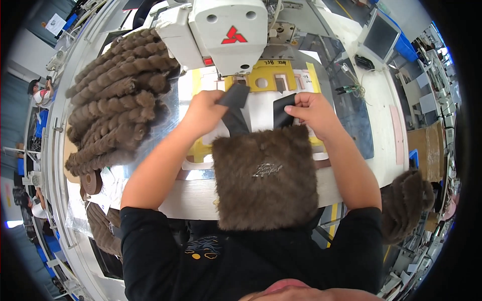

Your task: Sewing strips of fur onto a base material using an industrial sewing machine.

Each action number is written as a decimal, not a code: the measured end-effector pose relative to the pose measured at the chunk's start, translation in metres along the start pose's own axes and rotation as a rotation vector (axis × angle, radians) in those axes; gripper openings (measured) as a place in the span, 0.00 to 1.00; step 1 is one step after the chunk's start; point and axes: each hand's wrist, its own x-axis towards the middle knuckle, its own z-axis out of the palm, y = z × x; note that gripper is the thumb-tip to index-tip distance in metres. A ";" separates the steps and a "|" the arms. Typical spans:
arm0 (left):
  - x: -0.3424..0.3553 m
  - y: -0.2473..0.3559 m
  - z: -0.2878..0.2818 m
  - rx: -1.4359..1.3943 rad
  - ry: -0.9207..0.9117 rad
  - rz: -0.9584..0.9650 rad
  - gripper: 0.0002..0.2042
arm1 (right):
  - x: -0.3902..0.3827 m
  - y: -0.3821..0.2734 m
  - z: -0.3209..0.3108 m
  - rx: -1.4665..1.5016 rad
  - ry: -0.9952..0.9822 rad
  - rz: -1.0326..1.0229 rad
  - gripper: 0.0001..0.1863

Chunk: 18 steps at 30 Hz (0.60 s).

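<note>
A square brown fur bag piece [265,200] with a silvery script emblem hangs over the table's front edge. Two black straps rise from its top edge. My left hand [205,111] pinches the left black strap [236,95], which folds over near the sewing head. In my right hand [315,114] the end of the right black strap [284,109] is gripped between thumb and fingers. Just beyond both hands lies a yellow template plate [273,75] with cutouts, under the white sewing machine head [228,32]. Whether the left strap touches the plate I cannot tell.
Brown fur pieces [120,90] are heaped at the left of the table, with a brown roll of tape [91,182] below them. A monitor [380,35] stands at the far right. More fur pieces [407,203] sit low at the right, near a cardboard box [427,148].
</note>
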 end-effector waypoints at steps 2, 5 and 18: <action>0.000 -0.006 -0.013 -0.047 0.059 -0.092 0.15 | 0.001 0.004 -0.011 -0.028 0.046 -0.010 0.07; -0.002 0.000 -0.028 -0.136 0.112 -0.273 0.19 | -0.001 0.003 -0.024 -0.039 0.153 0.032 0.08; 0.065 -0.008 -0.038 0.213 0.123 -0.154 0.16 | 0.041 -0.012 -0.038 -0.300 0.310 0.034 0.10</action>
